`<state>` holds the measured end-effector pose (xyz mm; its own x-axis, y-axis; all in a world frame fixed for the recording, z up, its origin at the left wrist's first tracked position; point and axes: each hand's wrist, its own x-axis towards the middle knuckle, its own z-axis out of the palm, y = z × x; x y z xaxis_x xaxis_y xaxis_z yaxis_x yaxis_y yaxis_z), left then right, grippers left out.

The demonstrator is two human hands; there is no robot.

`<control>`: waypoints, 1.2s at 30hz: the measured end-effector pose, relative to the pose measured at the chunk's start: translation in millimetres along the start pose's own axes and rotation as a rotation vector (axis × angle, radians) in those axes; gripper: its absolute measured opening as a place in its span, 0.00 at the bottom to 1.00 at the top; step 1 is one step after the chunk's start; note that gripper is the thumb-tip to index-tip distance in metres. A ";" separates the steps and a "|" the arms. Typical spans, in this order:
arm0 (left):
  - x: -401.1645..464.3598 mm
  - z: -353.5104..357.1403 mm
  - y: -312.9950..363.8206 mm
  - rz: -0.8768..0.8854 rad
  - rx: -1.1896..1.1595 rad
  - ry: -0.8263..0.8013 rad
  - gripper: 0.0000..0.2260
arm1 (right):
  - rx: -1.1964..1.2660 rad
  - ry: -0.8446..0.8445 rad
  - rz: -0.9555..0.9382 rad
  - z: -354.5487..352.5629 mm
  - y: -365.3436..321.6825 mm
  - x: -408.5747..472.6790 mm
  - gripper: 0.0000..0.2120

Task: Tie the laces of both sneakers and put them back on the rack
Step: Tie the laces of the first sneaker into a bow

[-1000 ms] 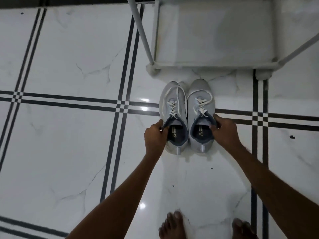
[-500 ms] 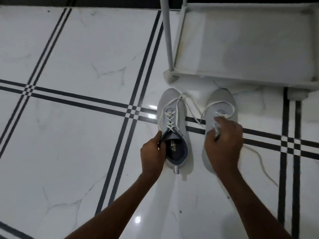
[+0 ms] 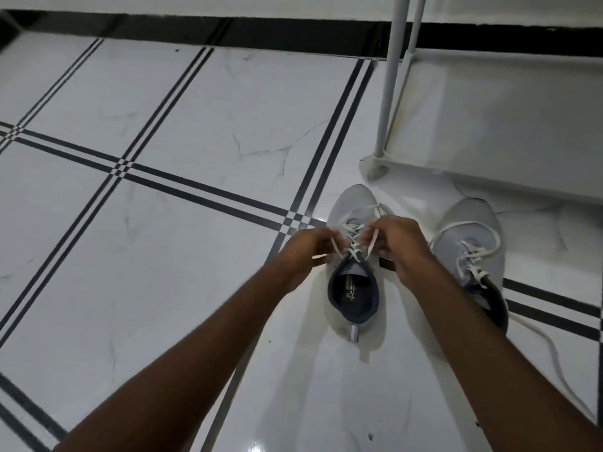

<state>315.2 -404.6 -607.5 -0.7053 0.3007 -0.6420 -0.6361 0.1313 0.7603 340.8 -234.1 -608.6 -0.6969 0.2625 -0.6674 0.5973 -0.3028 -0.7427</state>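
Note:
Two light grey sneakers with white laces and dark navy linings stand on the floor, toes toward the rack. Over the left sneaker [image 3: 354, 298], my left hand [image 3: 310, 247] pinches one end of its lace and my right hand [image 3: 396, 238] pinches the other end, both just above the tongue. The right sneaker [image 3: 470, 243] stands apart to the right, untouched, its lace [image 3: 551, 350] loose and trailing over the floor toward me. The white shoe rack [image 3: 489, 125] stands just beyond the sneakers, its lowest shelf bare.
The floor [image 3: 163, 256] is glossy white marble tile with black double stripes. A black skirting band [image 3: 195, 31] runs along the wall at the top. The rack's grey upright pole [image 3: 390, 76] and corner foot [image 3: 373, 166] stand close to the left sneaker's toe.
My right hand left the right sneaker and came over to the left one. My left hand moved from the left sneaker's collar up to its lace. The view shifted left.

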 end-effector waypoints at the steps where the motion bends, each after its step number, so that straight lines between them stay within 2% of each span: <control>1: -2.3 -5.7 7.7 -0.006 -0.124 -0.038 0.09 | 0.084 -0.027 -0.042 -2.1 -5.8 -6.3 0.05; 4: -18.2 -23.7 20.0 0.070 -0.315 -0.063 0.10 | 0.139 0.001 -0.171 -10.8 -17.5 -21.1 0.10; 7: -25.0 -34.7 12.2 0.101 -0.332 0.100 0.11 | 0.138 0.123 -0.224 -13.0 -13.8 -21.4 0.12; 9: -22.7 -34.1 -0.9 0.065 -0.308 0.188 0.12 | 0.145 0.163 -0.173 -11.4 -2.9 -19.5 0.12; 12: -21.0 -23.0 -16.8 -0.004 -0.293 0.143 0.11 | 0.224 0.103 -0.046 -7.5 17.8 -17.6 0.12; 15: -17.0 -20.6 -23.1 0.000 -0.273 0.145 0.10 | 0.268 0.087 -0.029 -11.6 24.1 -11.7 0.13; 19: -12.5 -31.5 -26.8 -0.008 -0.271 0.217 0.10 | 0.098 0.178 -0.084 -22.8 22.4 1.4 0.16; 24: -9.9 -26.4 -39.5 -0.067 -0.251 0.184 0.09 | -0.181 0.261 -0.181 -24.4 33.8 15.8 0.17; 28: -7.9 -34.7 -41.8 -0.108 -0.157 0.275 0.07 | -0.379 0.394 -0.293 -19.4 34.5 14.9 0.15; 31: -8.1 -38.1 -38.7 -0.082 -0.096 0.356 0.08 | -0.468 0.398 -0.342 -14.6 34.6 10.3 0.13; 33: -5.9 -42.2 -34.5 -0.044 -0.023 0.344 0.10 | -0.475 0.344 -0.316 -16.4 31.8 8.1 0.13; 35: -6.8 -45.5 -36.3 0.003 0.273 0.368 0.12 | -0.585 0.347 -0.310 -21.1 29.6 1.7 0.12; 36: -10.4 -44.6 -38.0 0.062 0.482 0.438 0.15 | -0.671 0.385 -0.337 -23.5 29.5 -5.0 0.16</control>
<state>332.8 -454.8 -634.1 -0.8633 -0.0780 -0.4986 -0.4502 0.5655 0.6911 371.1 -222.8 -628.4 -0.7687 0.5722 -0.2857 0.5758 0.4246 -0.6987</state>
